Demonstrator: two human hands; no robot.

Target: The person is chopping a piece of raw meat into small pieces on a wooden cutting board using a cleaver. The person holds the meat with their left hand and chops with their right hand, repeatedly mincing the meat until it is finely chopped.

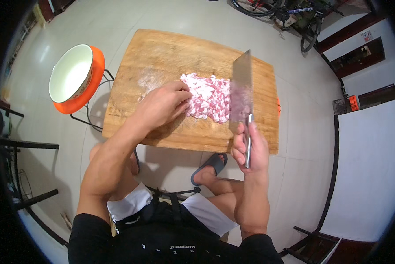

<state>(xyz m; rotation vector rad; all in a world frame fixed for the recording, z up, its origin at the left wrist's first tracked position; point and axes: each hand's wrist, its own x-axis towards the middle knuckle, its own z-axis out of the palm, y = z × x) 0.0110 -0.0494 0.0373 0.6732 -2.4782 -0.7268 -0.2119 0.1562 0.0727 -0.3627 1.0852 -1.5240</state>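
Observation:
A heap of pink and white chopped meat [206, 99] is spread in a rough rectangle on a thick wooden chopping board [162, 48]. My left hand [164, 103] presses against the left edge of the meat with its fingers curled and closed; the fingertips are partly hidden. In my right hand [252, 147] is the metal handle of a cleaver [241, 88], fingers wrapped round it. Its broad blade stands at the right side of the heap, turned nearly edge-down, and I cannot tell whether it touches the board.
Left of the board, a white enamel bowl [72, 72] sits on an orange stool [99, 66] with dark metal legs. A bicycle [290, 15] stands at the far right. A white-topped table [369, 176] is on the right. My feet in grey slippers [213, 165] are below the board.

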